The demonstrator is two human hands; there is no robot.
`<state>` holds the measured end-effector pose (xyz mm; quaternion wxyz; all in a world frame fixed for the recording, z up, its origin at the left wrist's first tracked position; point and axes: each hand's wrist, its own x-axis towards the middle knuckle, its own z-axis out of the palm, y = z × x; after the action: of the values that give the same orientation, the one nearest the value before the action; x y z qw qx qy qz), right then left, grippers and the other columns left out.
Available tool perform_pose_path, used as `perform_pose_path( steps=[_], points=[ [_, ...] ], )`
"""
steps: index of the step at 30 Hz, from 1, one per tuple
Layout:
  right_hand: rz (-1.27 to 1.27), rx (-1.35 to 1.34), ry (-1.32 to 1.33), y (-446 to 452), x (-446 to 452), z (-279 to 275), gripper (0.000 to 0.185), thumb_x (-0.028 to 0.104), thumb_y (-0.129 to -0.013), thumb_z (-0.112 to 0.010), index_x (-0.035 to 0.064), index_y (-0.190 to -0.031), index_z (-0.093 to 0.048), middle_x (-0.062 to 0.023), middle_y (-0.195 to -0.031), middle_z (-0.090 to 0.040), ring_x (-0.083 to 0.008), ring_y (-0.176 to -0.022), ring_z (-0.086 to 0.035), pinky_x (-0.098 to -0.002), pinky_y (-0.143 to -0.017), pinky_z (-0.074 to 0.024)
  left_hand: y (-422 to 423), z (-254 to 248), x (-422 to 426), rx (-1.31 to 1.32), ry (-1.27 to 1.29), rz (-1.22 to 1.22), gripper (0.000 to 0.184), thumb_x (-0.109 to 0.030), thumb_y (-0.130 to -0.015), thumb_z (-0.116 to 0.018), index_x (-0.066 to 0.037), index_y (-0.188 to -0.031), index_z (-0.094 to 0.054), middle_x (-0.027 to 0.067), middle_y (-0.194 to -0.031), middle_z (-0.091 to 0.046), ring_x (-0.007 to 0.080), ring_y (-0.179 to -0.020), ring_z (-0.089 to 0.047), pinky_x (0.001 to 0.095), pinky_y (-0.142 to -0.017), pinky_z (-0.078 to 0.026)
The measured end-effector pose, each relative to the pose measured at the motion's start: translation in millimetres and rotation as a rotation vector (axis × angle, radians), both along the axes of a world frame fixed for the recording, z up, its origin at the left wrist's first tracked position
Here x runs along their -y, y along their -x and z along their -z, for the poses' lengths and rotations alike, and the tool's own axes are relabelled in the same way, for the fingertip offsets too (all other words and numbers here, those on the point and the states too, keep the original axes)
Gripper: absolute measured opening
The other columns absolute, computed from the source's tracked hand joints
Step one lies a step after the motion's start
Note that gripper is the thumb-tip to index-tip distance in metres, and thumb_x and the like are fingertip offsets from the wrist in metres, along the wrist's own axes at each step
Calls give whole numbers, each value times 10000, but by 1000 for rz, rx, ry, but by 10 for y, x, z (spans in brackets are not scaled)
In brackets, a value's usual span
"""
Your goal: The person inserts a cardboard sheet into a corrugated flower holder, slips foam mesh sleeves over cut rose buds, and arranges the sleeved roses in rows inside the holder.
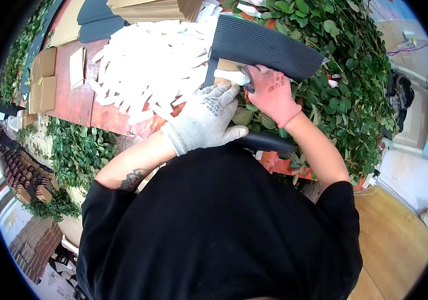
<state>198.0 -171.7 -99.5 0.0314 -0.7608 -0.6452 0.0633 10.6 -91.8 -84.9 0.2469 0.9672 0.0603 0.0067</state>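
Note:
My left hand (206,117), in a pale grey knit glove, lies palm down with its fingers stretched and thumb apart. Its fingertips rest near a small brown cardboard piece (227,65) at the edge of a black corrugated sheet (264,46). My right hand (273,95) wears a pink glove with dark fingertips, closed on one end of a white tubular sleeve (231,76). That sleeve lies across the cardboard, just beyond my left fingertips. Whether anything is inside it I cannot tell. Green leafy stems (244,116) show between my hands.
A large heap of white sleeves (149,65) covers much of the red table (76,107). Leafy stems (346,107) are piled on the right. Stacked cardboard (156,10) and dark sheets (99,20) lie at the back; folded cardboard (43,80) sits left. A black padded bar (266,142) is close to my body.

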Motion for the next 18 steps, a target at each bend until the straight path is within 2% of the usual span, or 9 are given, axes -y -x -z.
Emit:
perform_pose_path(
  steps=[1, 3, 4, 7, 8, 11, 12, 14, 18],
  points=[
    [1, 5, 1, -19, 11, 51, 355, 217, -738, -651, 86, -1057, -565, -107, -960, -621, -276, -840, -647, -371, -722, -521, -14, 1, -7, 17, -7, -5, 660, -527, -867, -507, 64, -1160, -546, 269, -1338, -432, 393, -1272, -402, 435, -1058, -330],
    [1, 27, -241, -57, 13, 88, 371, 210, -733, -652, 89, -1073, -563, -99, -967, -630, -270, -856, -647, -371, -751, -510, -14, 5, -1, 19, -5, -9, 665, -530, -866, -508, 65, -1161, -544, 269, -1336, -434, 392, -1272, -402, 434, -1059, -329],
    [62, -55, -119, 28, -36, -115, 388, 212, -734, -651, 96, -1096, -576, -89, -982, -634, -269, -891, -637, -371, -781, -496, -7, 9, 4, 12, -4, -9, 670, -534, -865, -509, 65, -1162, -543, 268, -1334, -436, 391, -1272, -402, 433, -1060, -327],
    [-34, -109, -177, -29, -53, 122, 409, 221, -731, -658, 108, -1118, -592, -92, -1001, -637, -273, -914, -630, -370, -790, -492, -12, 50, 2, 30, -27, -5, 696, -555, -862, -500, 68, -1170, -540, 271, -1326, -443, 392, -1267, -406, 439, -1059, -327],
    [-46, -81, -114, -38, -47, 165, 428, 217, -741, -652, 115, -1153, -597, -114, -1084, -631, -280, -939, -632, -370, -809, -496, -12, 51, -4, 29, -29, 4, 696, -555, -862, -500, 68, -1170, -540, 271, -1326, -443, 392, -1267, -406, 439, -1059, -327],
    [-92, -9, -45, -68, 14, 97, 454, 199, -756, -637, 120, -1201, -582, -143, -1183, -601, -281, -976, -631, -367, -840, -497, -4, 165, -108, 68, -42, 55, 601, -456, -886, -539, 56, -1200, -527, 252, -1321, -459, 380, -1207, -476, 428, -1015, -385],
    [-68, -13, -55, -42, 29, 72, 454, 199, -756, -637, 120, -1201, -582, -143, -1183, -601, -281, -976, -631, -367, -840, -497, 8, 402, -181, 153, 256, -56, 512, -391, -887, -558, 33, -1175, -558, 236, -1274, -505, 363, -1170, -510, 411, -981, -413],
    [-42, 40, 106, -11, 27, 36, 453, 200, -780, -618, 124, -1224, -573, -158, -1239, -571, -281, -1018, -620, -367, -862, -496, -41, 135, -360, 242, 272, -295, 299, -214, -884, -585, -33, -1121, -617, 192, -1158, -596, 337, -1038, -595, 380, -878, -480],
    [-39, 34, -20, -32, 99, 194, 449, 225, -800, -607, 107, -1231, -562, -158, -1251, -560, -277, -1029, -615, -372, -850, -500, -108, 359, -546, 253, 200, -390, 243, -186, -859, -590, -55, -1056, -646, 157, -1036, -634, 325, -930, -616, 393, -821, -483]
  ],
)
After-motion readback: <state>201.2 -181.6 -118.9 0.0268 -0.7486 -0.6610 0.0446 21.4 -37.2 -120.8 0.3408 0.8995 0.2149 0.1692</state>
